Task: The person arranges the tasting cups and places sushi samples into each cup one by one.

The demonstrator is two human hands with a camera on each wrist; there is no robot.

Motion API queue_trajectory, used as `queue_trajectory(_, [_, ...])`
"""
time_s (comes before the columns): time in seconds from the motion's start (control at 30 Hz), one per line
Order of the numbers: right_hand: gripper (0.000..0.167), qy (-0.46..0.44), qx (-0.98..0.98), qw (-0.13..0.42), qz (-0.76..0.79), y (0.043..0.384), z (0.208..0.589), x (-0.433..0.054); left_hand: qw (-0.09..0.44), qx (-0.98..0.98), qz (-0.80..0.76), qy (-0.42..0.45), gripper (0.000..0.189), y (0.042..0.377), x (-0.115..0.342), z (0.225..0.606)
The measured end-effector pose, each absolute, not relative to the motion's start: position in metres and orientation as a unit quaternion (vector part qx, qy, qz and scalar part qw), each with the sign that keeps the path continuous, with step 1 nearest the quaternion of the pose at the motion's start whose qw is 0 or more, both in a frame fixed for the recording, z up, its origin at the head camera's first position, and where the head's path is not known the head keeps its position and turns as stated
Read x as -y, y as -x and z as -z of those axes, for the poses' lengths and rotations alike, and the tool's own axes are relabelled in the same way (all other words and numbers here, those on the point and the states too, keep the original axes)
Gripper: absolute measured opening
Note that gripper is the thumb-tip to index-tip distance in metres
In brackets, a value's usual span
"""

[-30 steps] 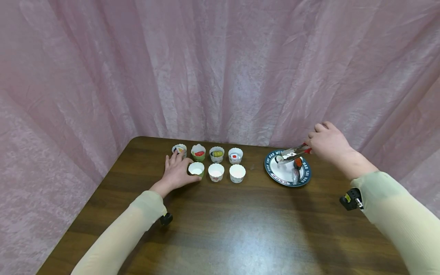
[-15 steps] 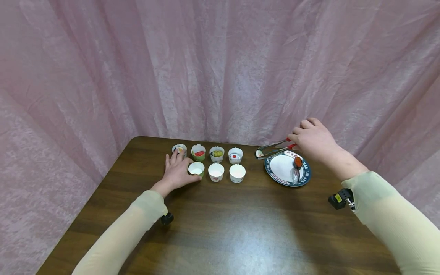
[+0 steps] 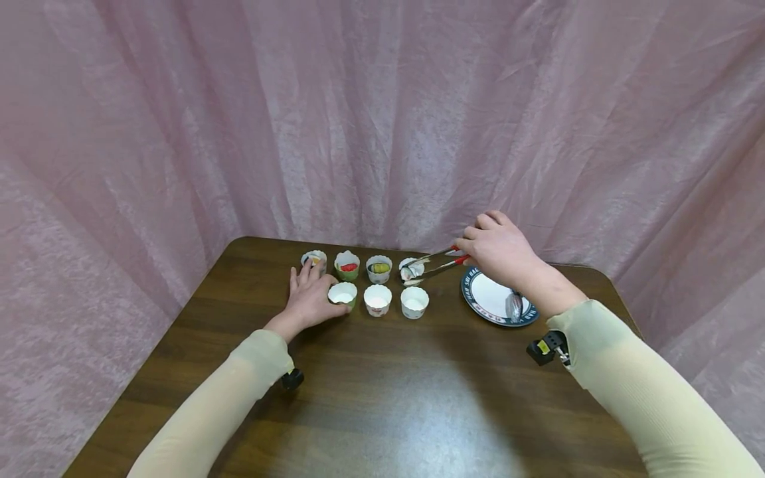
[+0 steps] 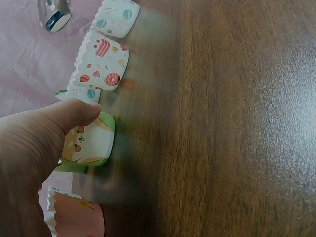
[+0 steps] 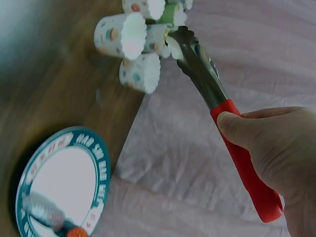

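My right hand (image 3: 501, 249) grips red-handled metal tongs (image 5: 239, 158). Between their tips is a small sushi roll (image 3: 409, 273), white with a dark edge, over the back-row right paper cup (image 3: 420, 267). What lies in that cup is mostly hidden by the tongs. My left hand (image 3: 307, 297) holds a green paper cup (image 4: 91, 143) in the front row, its thumb against the near side. The left fingers reach toward the back-left cup (image 3: 313, 257). A white plate with a blue rim (image 3: 474, 300) bears a silvery piece (image 3: 513, 307) and an orange-topped piece (image 5: 77, 232).
Two white cups, one with red prints (image 3: 377, 302) and one plainer (image 3: 415, 304), stand right of the green one. Behind them, cups hold a red piece (image 3: 348, 267) and a yellow-green piece (image 3: 379, 268). A pink curtain (image 3: 370, 133) hangs behind the wooden table (image 3: 370, 385).
The right hand has carried the sushi roll in the tongs leftward from the plate to the back-row right cup. The left hand has stayed at the green cup.
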State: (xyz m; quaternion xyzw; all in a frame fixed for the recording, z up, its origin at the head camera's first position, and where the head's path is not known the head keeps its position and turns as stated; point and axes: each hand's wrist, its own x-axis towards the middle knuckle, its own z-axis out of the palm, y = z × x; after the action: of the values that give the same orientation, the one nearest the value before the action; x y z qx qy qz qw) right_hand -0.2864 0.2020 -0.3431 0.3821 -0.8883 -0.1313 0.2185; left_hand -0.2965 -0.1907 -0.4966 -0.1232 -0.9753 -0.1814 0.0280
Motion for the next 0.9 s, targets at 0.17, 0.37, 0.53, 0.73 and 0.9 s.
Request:
queue_trajectory(0.17, [0.032,-0.393,0.883,0.229,0.118,0.289,0.348,-0.183,0.024,0.976,0.179,0.123,0.063,0.296,0.191,0.496])
queue_trajectory(0.37, [0.033,-0.402,0.878,0.232,0.115,0.296,0.357,-0.155,0.021,0.975,0.182,0.125,0.063,0.298,0.191,0.496])
queue_trajectory(0.53, [0.032,-0.396,0.882,0.219,0.130,0.301,0.363,-0.130,0.023,0.976,0.177,0.125,0.064,0.298,0.191,0.497])
queue_trajectory(0.73, [0.023,-0.391,0.886,0.205,0.140,0.306,0.370,-0.106,0.022,0.977,0.172,0.124,0.065,0.294,0.189,0.493])
queue_trajectory(0.9, [0.026,-0.398,0.883,0.195,0.153,0.306,0.375,-0.095,0.013,0.977,0.177,0.122,0.067,0.293,0.187,0.493])
